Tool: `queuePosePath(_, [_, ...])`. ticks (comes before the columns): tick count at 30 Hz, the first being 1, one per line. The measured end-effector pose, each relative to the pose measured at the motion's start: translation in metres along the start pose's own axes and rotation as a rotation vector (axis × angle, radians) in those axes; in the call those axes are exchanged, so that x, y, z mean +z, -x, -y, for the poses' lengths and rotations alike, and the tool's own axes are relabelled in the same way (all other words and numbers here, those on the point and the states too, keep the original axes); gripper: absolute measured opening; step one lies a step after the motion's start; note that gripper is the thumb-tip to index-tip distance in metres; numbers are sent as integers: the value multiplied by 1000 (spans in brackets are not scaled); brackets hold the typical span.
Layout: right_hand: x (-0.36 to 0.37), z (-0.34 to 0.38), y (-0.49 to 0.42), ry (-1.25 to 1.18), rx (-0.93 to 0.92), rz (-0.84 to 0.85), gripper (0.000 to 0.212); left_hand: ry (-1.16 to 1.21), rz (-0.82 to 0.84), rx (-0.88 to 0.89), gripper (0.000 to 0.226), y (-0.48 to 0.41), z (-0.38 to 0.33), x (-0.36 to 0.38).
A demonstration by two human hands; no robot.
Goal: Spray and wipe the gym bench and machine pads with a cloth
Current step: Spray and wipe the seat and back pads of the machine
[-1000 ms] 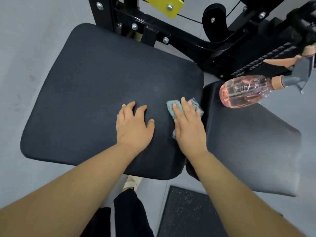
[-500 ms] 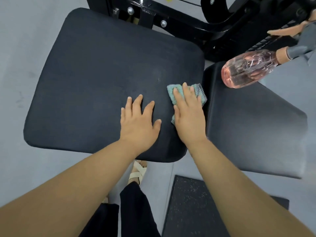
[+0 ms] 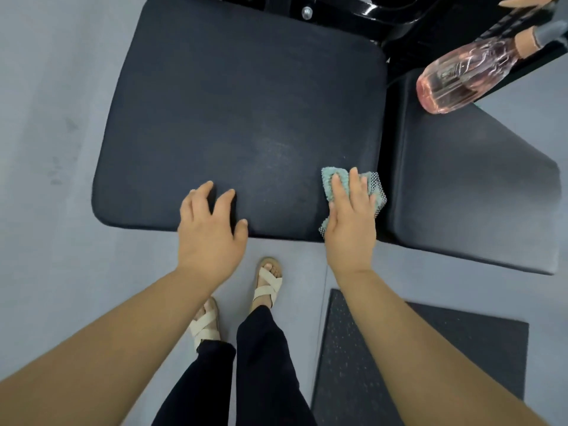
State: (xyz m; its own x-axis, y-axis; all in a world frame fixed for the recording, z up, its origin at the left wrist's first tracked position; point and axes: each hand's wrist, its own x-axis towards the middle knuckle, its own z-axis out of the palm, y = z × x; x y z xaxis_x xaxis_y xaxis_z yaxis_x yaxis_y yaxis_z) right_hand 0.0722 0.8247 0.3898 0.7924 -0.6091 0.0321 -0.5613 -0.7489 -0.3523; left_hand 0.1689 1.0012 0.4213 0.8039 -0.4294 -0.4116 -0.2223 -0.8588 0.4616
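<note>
A wide black seat pad (image 3: 233, 106) fills the upper middle of the head view. My right hand (image 3: 350, 222) presses a folded teal cloth (image 3: 333, 182) flat onto the pad's front right corner. My left hand (image 3: 210, 229) rests on the pad's front edge with spread fingers and holds nothing. A second black pad (image 3: 467, 192) lies to the right. A pink transparent spray bottle (image 3: 461, 78) hangs in the air at the upper right, held by another person's hand (image 3: 522, 0) near its grey trigger.
The black machine frame (image 3: 408, 23) with bolts runs behind the pads. A dark speckled rubber mat (image 3: 362, 358) lies on the grey floor at the lower right. My feet in cream sandals (image 3: 267, 284) stand just in front of the seat pad.
Both hands have slid toward the pad's front edge, the cloth coming along under my right hand. The view has tilted down, so my feet and more floor show.
</note>
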Motion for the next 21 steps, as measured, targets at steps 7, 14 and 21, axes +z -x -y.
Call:
queuePosePath(7, [42, 78, 40, 61, -164, 62, 76, -11, -58, -81, 52, 10, 65, -7])
queuePosePath(14, [59, 119, 41, 43, -467, 286, 84, 65, -34, -245, 59, 4, 111, -33])
queuePosePath(21, [22, 66, 19, 59, -54, 114, 53, 179, 0, -364, 60, 4, 136, -55])
